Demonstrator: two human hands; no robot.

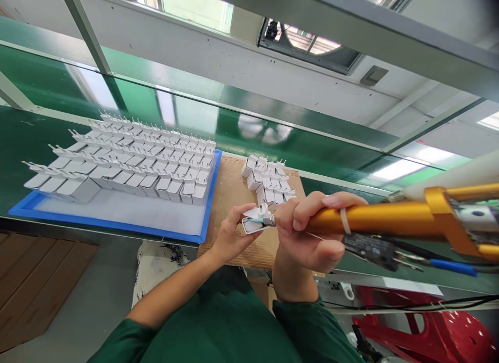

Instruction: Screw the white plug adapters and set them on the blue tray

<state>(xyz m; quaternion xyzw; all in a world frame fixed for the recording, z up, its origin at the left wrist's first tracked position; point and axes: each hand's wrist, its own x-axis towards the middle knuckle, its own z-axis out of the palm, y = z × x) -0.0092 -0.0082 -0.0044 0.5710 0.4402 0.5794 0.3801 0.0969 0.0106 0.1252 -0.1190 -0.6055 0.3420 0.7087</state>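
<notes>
My left hand (233,234) grips a white plug adapter housing (253,225) whose pronged lid is tilted up from its case. Wrapped round a gold-coloured cylindrical dispensing tool (374,217) is my right hand (307,228). The tool's narrow tip reaches into the gap between lid and case. A black switch (370,249) with wires is strapped under the tool. Just beyond my hands, a small group of similar white plug adapters (268,178) stands on a cardboard sheet (230,183).
To the left, a blue-rimmed tray (128,230) holds rows of white plug adapters (132,160) with prongs up. Green bench panels and a metal frame bar (83,27) stand behind. A red plastic chair (440,332) is at lower right, and a cardboard box (39,285) at lower left.
</notes>
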